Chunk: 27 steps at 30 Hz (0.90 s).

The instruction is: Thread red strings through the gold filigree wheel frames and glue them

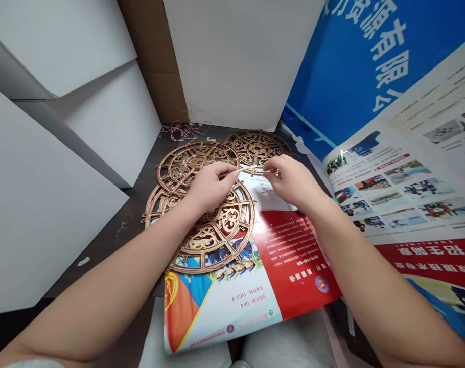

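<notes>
Dark table surface (102, 260), walled by white foam boards (232, 61), carries a printed poster (294, 255) and several overlapping laser-cut wooden filigree rings (257, 151). Front ring (227, 232) lies partly on the poster, directly beneath the left hand (211, 186). That hand is curled, fingertips drawn together above the ring; its hold cannot be confirmed. Right hand (292, 179) is nearly closed, fingertips pinching a thin strand (255, 173) directed toward the left hand. Tangled pink thread (184, 132) lies at the table's rear.
</notes>
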Motion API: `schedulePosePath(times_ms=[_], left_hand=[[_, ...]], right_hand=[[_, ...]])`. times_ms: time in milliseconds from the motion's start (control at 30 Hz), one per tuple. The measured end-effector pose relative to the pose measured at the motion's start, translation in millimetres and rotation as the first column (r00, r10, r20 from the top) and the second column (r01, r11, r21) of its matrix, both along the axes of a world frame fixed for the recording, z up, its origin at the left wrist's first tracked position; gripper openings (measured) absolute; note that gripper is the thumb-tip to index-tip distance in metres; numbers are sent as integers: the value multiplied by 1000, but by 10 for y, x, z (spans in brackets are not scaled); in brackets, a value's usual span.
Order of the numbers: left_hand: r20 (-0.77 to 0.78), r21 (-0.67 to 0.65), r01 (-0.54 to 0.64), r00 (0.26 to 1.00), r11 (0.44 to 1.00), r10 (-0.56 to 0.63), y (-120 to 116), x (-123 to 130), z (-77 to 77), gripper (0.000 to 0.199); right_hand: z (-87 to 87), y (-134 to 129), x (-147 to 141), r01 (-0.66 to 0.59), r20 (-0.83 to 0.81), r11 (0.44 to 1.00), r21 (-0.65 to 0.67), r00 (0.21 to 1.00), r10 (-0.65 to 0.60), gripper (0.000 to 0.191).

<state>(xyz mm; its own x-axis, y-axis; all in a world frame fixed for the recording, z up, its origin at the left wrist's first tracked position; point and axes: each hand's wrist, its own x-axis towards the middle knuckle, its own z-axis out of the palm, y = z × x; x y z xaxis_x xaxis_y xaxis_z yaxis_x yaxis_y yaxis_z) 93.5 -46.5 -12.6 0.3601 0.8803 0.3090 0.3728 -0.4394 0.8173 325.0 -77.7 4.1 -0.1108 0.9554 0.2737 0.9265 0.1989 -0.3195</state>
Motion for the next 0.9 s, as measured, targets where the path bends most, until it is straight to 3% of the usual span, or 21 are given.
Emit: schedulePosePath(times_ms=[67, 167, 300, 400, 567, 633, 767, 900], left_hand=[[-49, 50, 18, 999, 999, -16, -11, -7, 1, 23], [-113, 106, 75, 992, 992, -63, -47, -8, 27, 23], [-177, 156, 168, 974, 973, -140, -111, 20, 69, 23], [-169, 190, 113, 982, 975, -80, -139, 38, 80, 22], [-82, 327, -170, 975, 930, 207, -96, -45, 159, 20], [-87, 361, -174, 972, 916, 219, -86, -101, 255, 20], [-243, 374, 78, 970, 924, 17, -215, -182, 625, 23], [-388, 107, 401, 859, 910, -333, -573, -336, 1101, 23]], right_hand=[[9, -23, -21, -34, -83, 996, 88, 996, 42, 23], [25, -61, -74, -185, -135, 967, 175, 968, 210, 32], [29, -79, -133, -326, -44, 940, 102, 942, 332, 22], [20, -64, -129, -271, -3, 962, 24, 963, 271, 22], [20, -20, -63, -25, 70, 998, -58, 997, 29, 19], [21, -5, -33, 58, 86, 996, -72, 995, -52, 20], [-6, 29, 25, 85, 142, 992, -95, 987, -71, 22], [-36, 66, 54, 32, 163, 998, -62, 986, -21, 21]])
